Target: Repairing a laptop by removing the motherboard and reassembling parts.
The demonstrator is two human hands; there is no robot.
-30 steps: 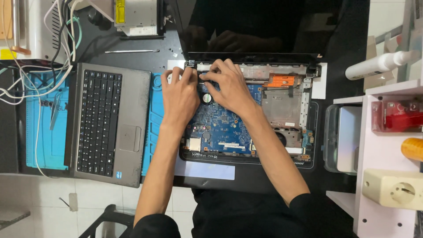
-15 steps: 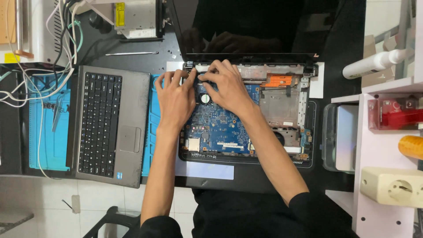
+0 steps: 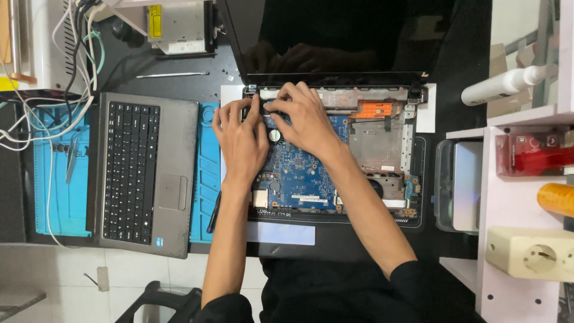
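Both hands, the left hand (image 3: 241,140) and right hand (image 3: 305,119), press curled fingertips on the blue motherboard (image 3: 299,173) near the hinge of the opened laptop (image 3: 412,149), gripping nothing that I can see clearly.

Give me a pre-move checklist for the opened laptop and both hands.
1. Both hands on the work: left hand and right hand rest at the board's top edge: ok.
2. Blue board uncovered: ok.
3. What the fingertips pinch: hidden: cannot tell.
4. Screen dark: ok.
5. Black tool within reach, beside the left wrist: ok.
6. Keyboard cover set aside on the blue mat: ok.
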